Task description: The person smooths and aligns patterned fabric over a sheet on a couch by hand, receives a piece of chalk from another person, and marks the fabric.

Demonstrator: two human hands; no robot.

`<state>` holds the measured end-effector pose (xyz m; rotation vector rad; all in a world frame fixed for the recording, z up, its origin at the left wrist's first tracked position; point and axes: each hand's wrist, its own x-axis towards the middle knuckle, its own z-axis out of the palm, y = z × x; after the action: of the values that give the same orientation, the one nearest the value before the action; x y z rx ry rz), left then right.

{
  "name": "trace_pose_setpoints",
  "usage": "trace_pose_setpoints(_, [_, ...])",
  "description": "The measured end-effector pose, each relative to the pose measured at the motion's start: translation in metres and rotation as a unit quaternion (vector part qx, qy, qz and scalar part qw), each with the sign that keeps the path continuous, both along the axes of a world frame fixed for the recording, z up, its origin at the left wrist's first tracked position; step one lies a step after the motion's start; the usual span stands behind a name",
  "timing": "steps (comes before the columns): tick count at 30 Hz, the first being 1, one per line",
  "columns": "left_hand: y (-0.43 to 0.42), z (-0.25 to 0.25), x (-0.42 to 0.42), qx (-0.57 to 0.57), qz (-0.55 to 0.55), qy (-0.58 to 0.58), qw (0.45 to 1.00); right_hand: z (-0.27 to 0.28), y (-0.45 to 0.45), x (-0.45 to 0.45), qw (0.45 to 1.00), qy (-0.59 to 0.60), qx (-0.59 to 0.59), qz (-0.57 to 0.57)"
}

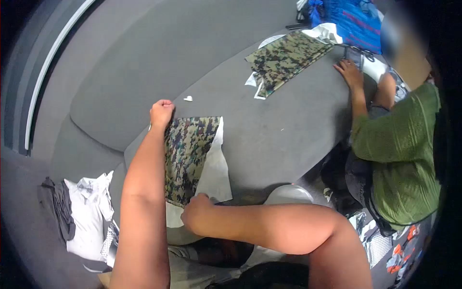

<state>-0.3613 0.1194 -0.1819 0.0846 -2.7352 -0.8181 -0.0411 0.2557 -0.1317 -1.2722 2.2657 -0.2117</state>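
A camouflage fabric piece (185,154) lies on the grey table in front of me, with a white sheet (216,180) showing along its right side and bottom. My left hand (162,114) is closed at the upper left corner of the fabric, its fingers curled in. At the lower edge, my right hand (197,212) is closed on the fabric where it meets the white sheet; its fingertips are partly hidden. A small white scrap (188,98) sits just to the right of my left hand.
Another camouflage piece (288,58) with white sheeting lies farther back. At right sits a person in a green top (404,154), one hand (350,72) on the table (260,139). Blue bundled material (353,24) is behind. White cloth (89,212) hangs at left; a round stool (288,194) is below the edge.
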Motion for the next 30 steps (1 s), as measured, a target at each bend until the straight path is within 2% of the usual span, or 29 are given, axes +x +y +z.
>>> trace_pose_setpoints(3, [-0.01, -0.014, -0.005, -0.012, -0.037, -0.015, 0.999, 0.003, 0.001, -0.005, 0.999, 0.032, -0.018, 0.002])
trace_pose_setpoints(6, [0.012, -0.006, -0.009, -0.084, -0.183, -0.004, 0.98, 0.007, -0.008, -0.011, 1.0, -0.006, -0.021, 0.014])
trace_pose_setpoints(7, [0.017, -0.003, -0.011, -0.085, -0.185, -0.006, 0.979, 0.007, -0.008, -0.013, 1.0, -0.008, -0.022, 0.012])
trace_pose_setpoints(11, [0.034, 0.014, -0.01, -0.119, -0.149, -0.025, 0.981, 0.012, -0.002, -0.02, 1.0, -0.017, -0.004, 0.01])
trace_pose_setpoints(14, [0.044, 0.031, 0.002, -0.206, -0.101, -0.107, 0.967, 0.019, 0.004, -0.02, 0.999, -0.03, 0.015, 0.012])
trace_pose_setpoints(20, [0.062, 0.009, 0.009, -0.166, -0.087, -0.098, 0.977, 0.002, -0.022, -0.014, 1.0, -0.014, 0.019, 0.013])
trace_pose_setpoints(27, [0.07, -0.007, 0.012, -0.124, -0.06, -0.087, 0.987, 0.01, -0.008, -0.017, 0.999, -0.02, 0.033, 0.031])
trace_pose_setpoints(30, [0.077, -0.007, 0.008, -0.127, -0.007, -0.079, 0.989, 0.008, -0.019, -0.017, 0.997, -0.025, 0.065, 0.042])
